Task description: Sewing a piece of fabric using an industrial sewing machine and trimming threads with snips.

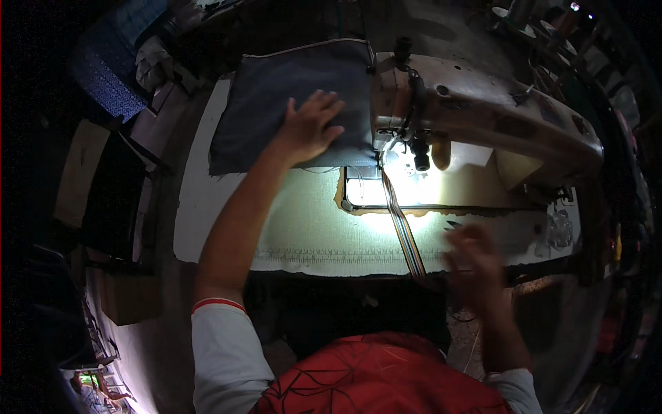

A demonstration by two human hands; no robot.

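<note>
Left hand flat on dark blue-grey cloth, fingers spread wide, pressing, not gripping. Cloth lies on pale surface, right edge tucked beside sewing machine head. Striped ribbon runs from needle area toward near edge, lit by machine lamp. Right hand blurred near ribbon's lower end; cannot tell its grip.

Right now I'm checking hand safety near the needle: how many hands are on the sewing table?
2: the left hand lies flat on the dark blue fabric; the right hand, blurred, is at the table's near edge beside the striped ribbon.
</note>
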